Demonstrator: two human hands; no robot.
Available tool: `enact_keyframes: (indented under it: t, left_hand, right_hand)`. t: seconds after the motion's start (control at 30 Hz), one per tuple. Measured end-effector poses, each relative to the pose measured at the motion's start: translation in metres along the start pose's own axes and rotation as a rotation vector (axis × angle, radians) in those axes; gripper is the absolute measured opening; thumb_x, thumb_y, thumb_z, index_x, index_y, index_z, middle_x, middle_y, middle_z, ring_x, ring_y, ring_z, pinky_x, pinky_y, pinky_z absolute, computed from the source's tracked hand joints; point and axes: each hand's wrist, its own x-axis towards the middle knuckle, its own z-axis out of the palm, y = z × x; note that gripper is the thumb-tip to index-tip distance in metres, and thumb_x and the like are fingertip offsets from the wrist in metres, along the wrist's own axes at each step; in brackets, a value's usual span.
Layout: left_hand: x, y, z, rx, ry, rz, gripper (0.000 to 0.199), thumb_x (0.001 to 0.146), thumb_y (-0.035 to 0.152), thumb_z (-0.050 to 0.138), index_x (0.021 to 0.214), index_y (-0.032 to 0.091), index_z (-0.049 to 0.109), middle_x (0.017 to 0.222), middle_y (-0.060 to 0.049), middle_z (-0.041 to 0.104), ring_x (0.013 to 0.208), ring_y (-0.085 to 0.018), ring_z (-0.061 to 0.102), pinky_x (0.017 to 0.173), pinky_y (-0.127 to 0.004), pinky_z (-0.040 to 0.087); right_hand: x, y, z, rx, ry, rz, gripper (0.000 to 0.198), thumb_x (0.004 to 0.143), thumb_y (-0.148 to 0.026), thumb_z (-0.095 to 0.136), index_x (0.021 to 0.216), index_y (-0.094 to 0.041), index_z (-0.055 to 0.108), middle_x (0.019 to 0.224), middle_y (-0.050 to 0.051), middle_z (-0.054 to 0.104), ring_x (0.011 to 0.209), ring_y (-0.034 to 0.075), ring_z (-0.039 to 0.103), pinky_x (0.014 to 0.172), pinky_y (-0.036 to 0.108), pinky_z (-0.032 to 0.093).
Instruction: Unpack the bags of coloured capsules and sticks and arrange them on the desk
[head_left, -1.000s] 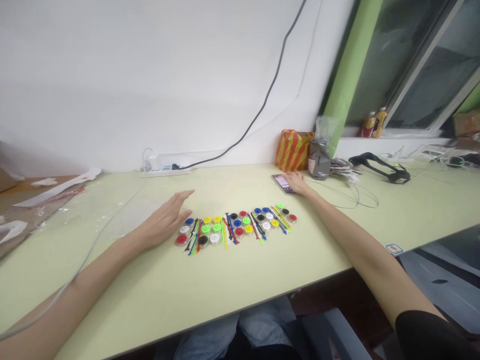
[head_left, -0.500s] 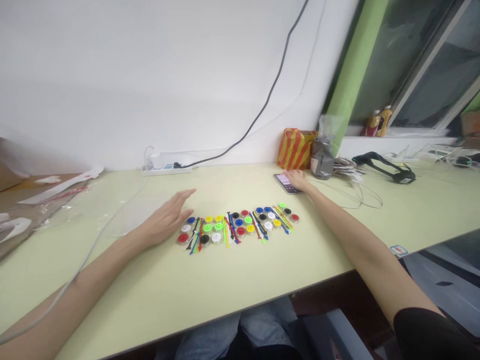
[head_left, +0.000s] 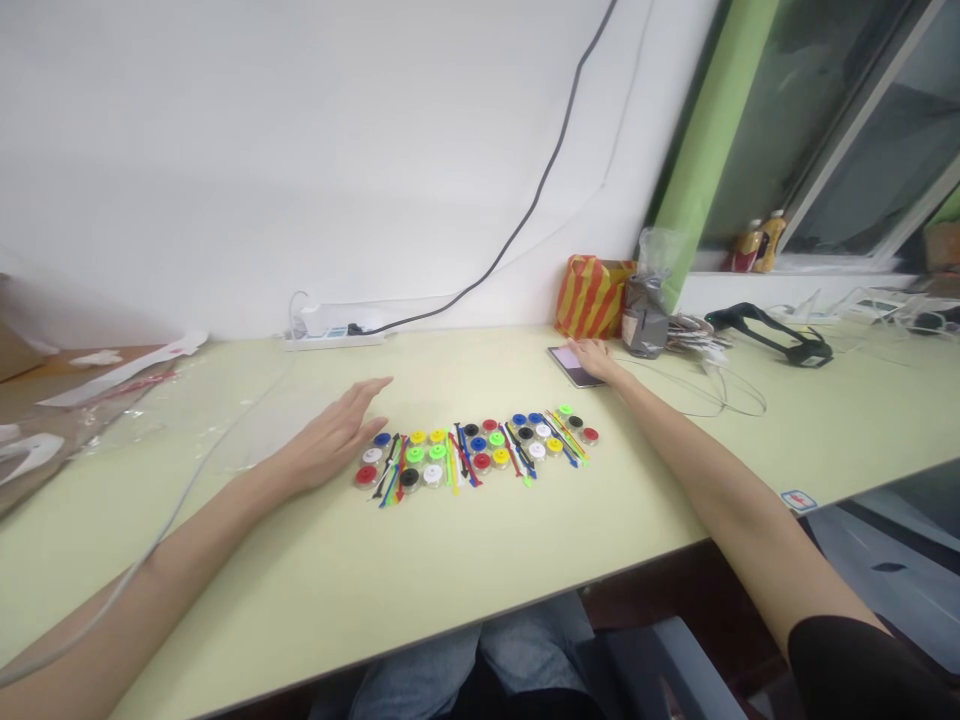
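Observation:
My left hand [head_left: 341, 437] rests on the table with its fingers stretched out, holding nothing, just left of several small round pieces with coloured tops. Nearest to it are a blue-topped piece [head_left: 382, 440], a white one [head_left: 372, 456] and a red one [head_left: 366, 476]. Between the groups of round pieces lie thin coloured plastic arrows [head_left: 460, 455]. Farther back on the right, my right hand [head_left: 592, 358] lies over a phone [head_left: 583, 376], fingers reaching onto its lit screen. The phone lies flat on the table.
A striped bag [head_left: 589, 297] and a grey package [head_left: 645, 318] stand behind the phone. A power strip [head_left: 334, 341] lies by the wall. Black headgear [head_left: 780, 335] and coiled cables [head_left: 697, 335] are at right. Plastic wrapping [head_left: 172, 400] covers the left side. The table's front edge [head_left: 480, 625] is near my lap.
The phone's screen has changed: dark marks on its lower part are gone, leaving a plain dark area. Both hands and the coloured pieces stay in place.

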Motion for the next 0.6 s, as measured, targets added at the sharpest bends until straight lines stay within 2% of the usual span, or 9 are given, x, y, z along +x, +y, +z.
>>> enact_keyframes:
  t: [0.23, 0.6]
  left_hand:
    - [-0.0002, 0.0006, -0.0001, 0.002, 0.011, 0.001, 0.062, 0.104, 0.053, 0.031, 0.16, 0.027, 0.019, 0.16, -0.011, 0.034, 0.144, -0.03, 0.042, 0.121, -0.047, 0.031]
    - [-0.0005, 0.0045, -0.002, -0.002, -0.019, -0.037, 0.062, 0.104, 0.054, 0.03, 0.159, 0.027, 0.019, 0.161, -0.01, 0.033, 0.144, -0.029, 0.041, 0.122, -0.047, 0.03]
  right_hand:
    - [-0.0004, 0.0006, -0.0014, 0.105, -0.031, 0.078, 0.071, 0.106, -0.054, 0.011, 0.133, -0.024, 0.07, 0.138, 0.019, 0.06, 0.131, 0.041, 0.046, 0.108, 0.066, 0.03]
    - [-0.0057, 0.0056, -0.0015, 0.118, -0.021, 0.085, 0.071, 0.106, -0.058, 0.011, 0.132, -0.026, 0.069, 0.141, 0.015, 0.06, 0.134, 0.041, 0.043, 0.108, 0.066, 0.032]
